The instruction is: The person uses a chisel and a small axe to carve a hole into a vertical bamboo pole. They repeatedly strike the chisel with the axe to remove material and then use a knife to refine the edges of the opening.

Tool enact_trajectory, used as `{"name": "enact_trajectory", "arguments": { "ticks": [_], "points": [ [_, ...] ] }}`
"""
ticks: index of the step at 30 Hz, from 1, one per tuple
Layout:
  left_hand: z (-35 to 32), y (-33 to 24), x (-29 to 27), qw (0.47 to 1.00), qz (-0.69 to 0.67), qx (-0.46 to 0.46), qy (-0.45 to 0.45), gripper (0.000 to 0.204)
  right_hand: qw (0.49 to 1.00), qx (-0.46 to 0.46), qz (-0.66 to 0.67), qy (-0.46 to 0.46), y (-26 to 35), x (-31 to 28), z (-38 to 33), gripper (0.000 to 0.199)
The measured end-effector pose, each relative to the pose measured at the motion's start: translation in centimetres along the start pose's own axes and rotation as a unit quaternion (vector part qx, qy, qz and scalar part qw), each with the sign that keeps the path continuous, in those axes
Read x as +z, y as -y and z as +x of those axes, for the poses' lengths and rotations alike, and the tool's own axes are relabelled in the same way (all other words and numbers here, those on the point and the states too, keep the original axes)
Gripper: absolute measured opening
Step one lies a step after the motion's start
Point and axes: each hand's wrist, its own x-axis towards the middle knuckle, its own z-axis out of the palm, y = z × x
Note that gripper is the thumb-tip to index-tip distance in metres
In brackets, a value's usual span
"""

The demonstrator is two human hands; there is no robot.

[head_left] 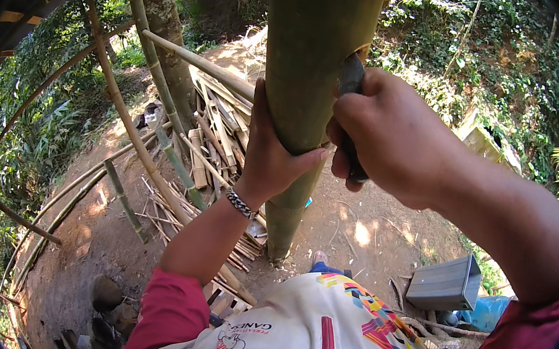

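A thick green bamboo pole (313, 61) stands upright in front of me, its lower end at the ground. My left hand (278, 150) is wrapped around its left side, thumb across the front. In my right hand (385, 128) is a knife, gripped by its dark handle (353, 161). The knife's grey blade (351, 76) points up against the pole's right edge, where a pale cut (362, 50) shows in the bamboo. The blade's tip is hidden at the cut.
Split bamboo pieces (219, 126) lie piled behind the pole on the left. Thin bamboo poles (122, 101) slant across the left side. A grey box-like container (439, 284) lies tipped on the dirt at right, beside a blue plastic sheet (488, 312).
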Motion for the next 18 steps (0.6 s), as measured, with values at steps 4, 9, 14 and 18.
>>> {"name": "enact_trajectory", "arguments": {
  "ticks": [4, 9, 14, 18],
  "points": [
    [0.0, -0.3, -0.1, 1.0, 0.013, -0.004, 0.002, 0.134, 0.99, 0.068, 0.122, -0.008, 1.4, -1.0, -0.5, 0.016],
    [0.1, -0.5, -0.5, 1.0, 0.008, 0.008, -0.004, 0.133, 0.997, 0.072, -0.008, 0.031, -0.7, -1.4, -3.1, 0.016],
    [0.1, -1.2, -0.3, 0.999, -0.025, -0.027, 0.013, 0.135, 0.994, 0.061, 0.092, -0.017, -4.1, -1.5, -4.3, 0.015],
    [0.1, -1.3, -0.3, 0.999, -0.012, -0.031, 0.008, 0.137, 0.978, 0.008, 0.206, -0.019, -6.3, -1.7, -3.5, 0.014]
  ]
}}
